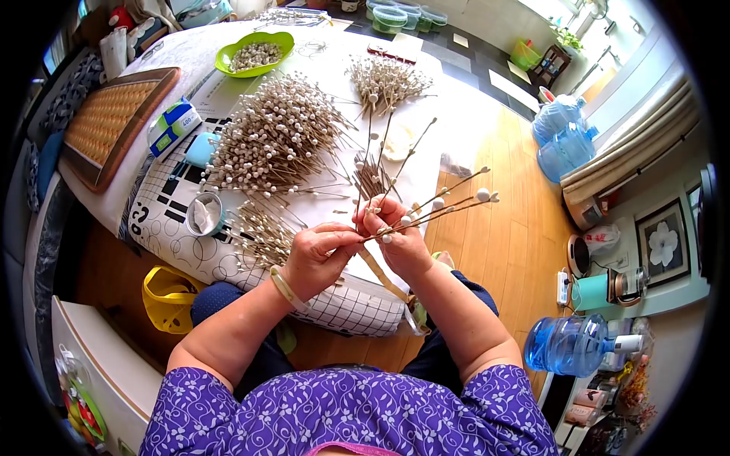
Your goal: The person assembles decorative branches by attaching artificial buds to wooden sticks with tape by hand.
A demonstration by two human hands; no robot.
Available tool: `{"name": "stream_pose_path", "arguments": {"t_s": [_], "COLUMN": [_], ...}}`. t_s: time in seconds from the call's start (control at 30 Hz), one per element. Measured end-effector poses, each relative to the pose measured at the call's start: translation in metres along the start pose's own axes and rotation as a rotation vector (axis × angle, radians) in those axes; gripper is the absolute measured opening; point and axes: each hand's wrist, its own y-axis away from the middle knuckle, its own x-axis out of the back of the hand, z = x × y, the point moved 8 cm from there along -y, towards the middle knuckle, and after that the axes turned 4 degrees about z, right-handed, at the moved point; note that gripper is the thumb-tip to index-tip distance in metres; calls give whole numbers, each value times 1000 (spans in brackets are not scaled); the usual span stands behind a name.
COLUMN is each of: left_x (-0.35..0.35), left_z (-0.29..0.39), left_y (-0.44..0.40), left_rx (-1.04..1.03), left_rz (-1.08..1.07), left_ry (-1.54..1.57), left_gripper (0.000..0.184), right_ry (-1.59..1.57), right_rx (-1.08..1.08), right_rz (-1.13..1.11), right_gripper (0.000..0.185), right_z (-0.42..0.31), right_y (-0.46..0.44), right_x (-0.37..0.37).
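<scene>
Close together over the near edge of the table, both hands are closed on a few thin brown twigs [449, 209] with white buds. My left hand [319, 254] pinches the lower stem ends between thumb and fingers. My right hand [394, 232] has its fingers wrapped round the twigs higher up; their tips fan out to the right and away. A tan strip [374, 267] hangs below the hands, and I cannot tell whether it is attached to the twigs. Beyond them lies a large heap of budded twigs [277, 133]. A smaller pile [262, 235] sits beside my left hand.
A green bowl [255, 55] of loose buds and another twig bunch [388, 80] stand farther back. At left are a white cup [205, 215], a blue box [201, 150] and a tissue pack [173, 127]. A yellow bag [169, 299] is below the table's left side.
</scene>
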Motion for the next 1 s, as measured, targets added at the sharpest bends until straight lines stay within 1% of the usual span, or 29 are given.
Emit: {"name": "stream_pose_path", "arguments": {"t_s": [0.17, 0.47, 0.57, 0.7, 0.77, 0.8, 0.9, 1.0], "left_x": [0, 5, 4, 4, 4, 3, 3, 4], "left_z": [-1, 2, 4, 6, 5, 4, 3, 3], "left_y": [1, 0, -1, -1, -1, 0, 0, 0], "left_rx": [-17, -32, -40, -61, -50, -37, -27, -35], "left_rz": [-12, 39, 30, 34, 27, 21, 14, 38], "left_ry": [-51, -66, -77, -88, -88, -88, -72, -101], "left_gripper": [10, 10, 10, 10, 10, 10, 10, 10], "right_ry": [-4, 114, 154, 128, 193, 191, 333, 317], "right_rx": [22, -39, -27, -21, 40, 35, -2, -63], "right_rz": [17, 108, 76, 41, -8, -6, -98, -43], "right_gripper": [8, 11, 11, 10, 10, 10, 8, 10], "right_z": [-3, -6, -5, -6, -3, -3, -9, -3], "right_y": [0, 3, 2, 2, 1, 1, -1, -2], "right_x": [0, 8, 9, 7, 10, 10, 3, 9]}}
